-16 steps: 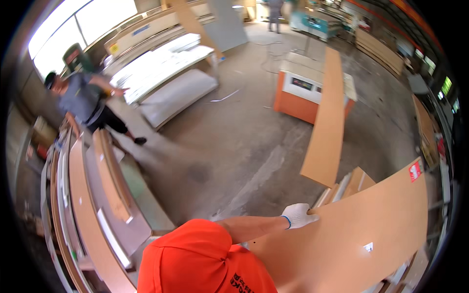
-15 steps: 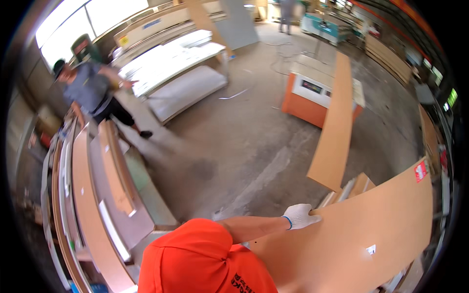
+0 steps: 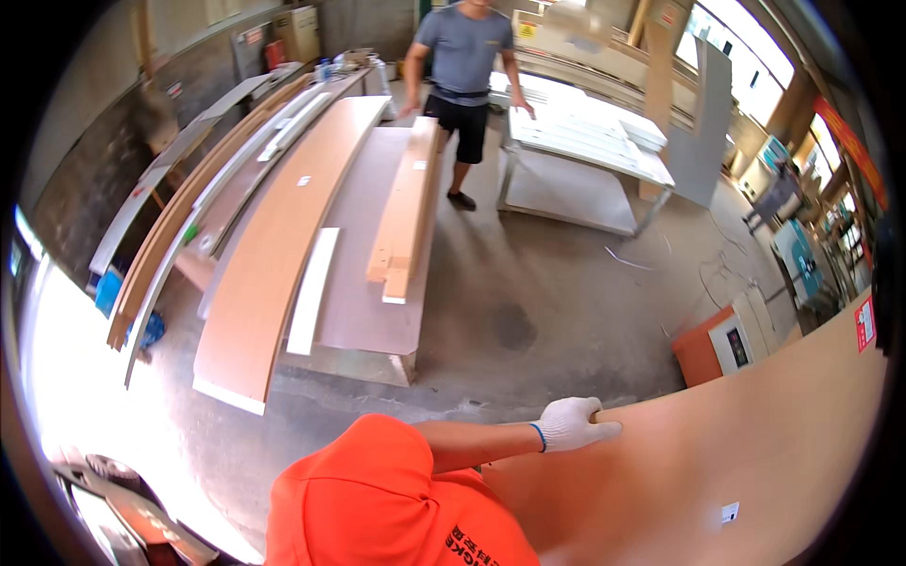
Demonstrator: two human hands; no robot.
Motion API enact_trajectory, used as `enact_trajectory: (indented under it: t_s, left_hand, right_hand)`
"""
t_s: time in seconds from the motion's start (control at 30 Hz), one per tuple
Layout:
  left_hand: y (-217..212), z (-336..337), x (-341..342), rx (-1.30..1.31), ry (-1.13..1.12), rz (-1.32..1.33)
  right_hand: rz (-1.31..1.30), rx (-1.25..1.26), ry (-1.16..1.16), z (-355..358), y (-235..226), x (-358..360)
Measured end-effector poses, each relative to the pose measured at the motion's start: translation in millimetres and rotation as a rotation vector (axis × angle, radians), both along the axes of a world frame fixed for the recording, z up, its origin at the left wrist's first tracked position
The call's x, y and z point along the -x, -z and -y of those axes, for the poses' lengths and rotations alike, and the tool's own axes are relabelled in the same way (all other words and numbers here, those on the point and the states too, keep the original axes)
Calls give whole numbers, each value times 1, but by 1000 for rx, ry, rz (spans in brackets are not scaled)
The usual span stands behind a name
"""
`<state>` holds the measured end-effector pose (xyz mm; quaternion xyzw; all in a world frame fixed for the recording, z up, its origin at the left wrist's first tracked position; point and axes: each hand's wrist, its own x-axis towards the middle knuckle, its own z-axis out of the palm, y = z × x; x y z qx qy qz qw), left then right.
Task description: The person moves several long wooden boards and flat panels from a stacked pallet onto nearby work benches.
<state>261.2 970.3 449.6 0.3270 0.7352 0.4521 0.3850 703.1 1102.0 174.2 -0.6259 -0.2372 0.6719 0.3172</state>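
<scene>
One gloved left hand (image 3: 571,424): white knit glove with blue-edged cuff, at 5 o'clock from the view's middle; clamped on the brown board's upper edge, the edge pinched between thumb and fingers.
Right hand: out of view; its grip cannot be told.
Brown board (image 3: 698,448): large, flat, at 4 o'clock, its upper edge rising toward 3 o'clock; lower part cut off by the rim.
Board markings: red-and-white label (image 3: 864,324) near the far corner; white sticker (image 3: 729,512) on the face.
Orange shirt (image 3: 349,491): at 7 o'clock.
Worktable (image 3: 377,328): at 10 o'clock, bearing a long brown panel (image 3: 269,274), a white strip (image 3: 314,292) and narrow boards (image 3: 406,208).
Co-worker (image 3: 462,52): at 12 o'clock, grey shirt, black shorts, beside a second table (image 3: 595,162) loaded with white pieces.
Orange-and-white machine (image 3: 700,351): at 3 o'clock, beyond the board's edge.
</scene>
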Motion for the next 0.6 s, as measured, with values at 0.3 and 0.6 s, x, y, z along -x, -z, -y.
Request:
enact_trajectory:
  t_s: [0.3,0.6]
  left_hand:
    - [21,183,13,24,-531,-107]
    - [56,337,22,56,-879,-90]
  right_hand:
    - [-53,26,-382,-75,39,12]
    - [-80,-119,-540,-5,-2,140]
